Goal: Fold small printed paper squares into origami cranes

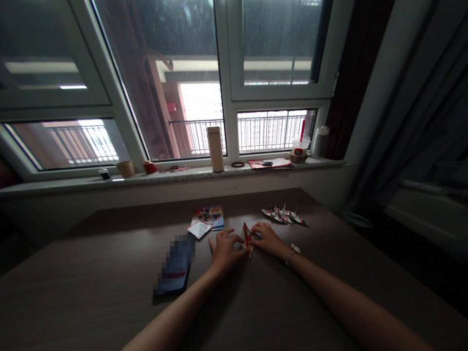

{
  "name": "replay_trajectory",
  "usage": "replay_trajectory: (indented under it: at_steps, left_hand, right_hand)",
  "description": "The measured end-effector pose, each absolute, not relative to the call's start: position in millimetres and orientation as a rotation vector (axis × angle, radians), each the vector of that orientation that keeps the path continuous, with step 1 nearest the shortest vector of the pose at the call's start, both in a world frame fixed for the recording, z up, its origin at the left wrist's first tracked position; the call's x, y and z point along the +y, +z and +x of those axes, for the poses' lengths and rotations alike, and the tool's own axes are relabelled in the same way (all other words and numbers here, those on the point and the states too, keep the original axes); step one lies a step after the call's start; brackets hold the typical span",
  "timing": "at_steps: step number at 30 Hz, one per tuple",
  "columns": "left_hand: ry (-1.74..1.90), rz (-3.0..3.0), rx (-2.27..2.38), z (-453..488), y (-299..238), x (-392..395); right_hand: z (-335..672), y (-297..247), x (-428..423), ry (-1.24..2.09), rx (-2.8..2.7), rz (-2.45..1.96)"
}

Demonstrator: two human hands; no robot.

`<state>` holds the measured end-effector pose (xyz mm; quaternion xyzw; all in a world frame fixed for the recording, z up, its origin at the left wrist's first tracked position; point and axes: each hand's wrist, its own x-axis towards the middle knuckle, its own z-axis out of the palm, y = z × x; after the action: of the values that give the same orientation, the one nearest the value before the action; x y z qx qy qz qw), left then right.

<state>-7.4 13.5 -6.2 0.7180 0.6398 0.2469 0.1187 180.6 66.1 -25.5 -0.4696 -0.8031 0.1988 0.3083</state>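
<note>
One pointed, red-and-white folded paper (247, 235) is finger-pinched between the left hand (225, 249) and right hand (268, 238), over the wood-grained table (109, 263). Lettering on the glossy leaflet (216, 220) is too small to read.

Folded piece (246, 233): is showing printed paper
Tabletop (109, 265): is resembling smooth wood, faintly shining
Windowsill (195, 173): is looking like speckled stone
</note>
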Motion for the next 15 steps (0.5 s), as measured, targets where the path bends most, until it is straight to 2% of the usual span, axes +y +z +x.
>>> replay_trajectory:
  at_steps: [15]
  left_hand:
    - [0.619, 2.086, 1.874, -7.0, 0.2, 10.5]
  right_hand:
    - [198.9, -35.4, 85.4, 0.697, -2.130, -1.045]
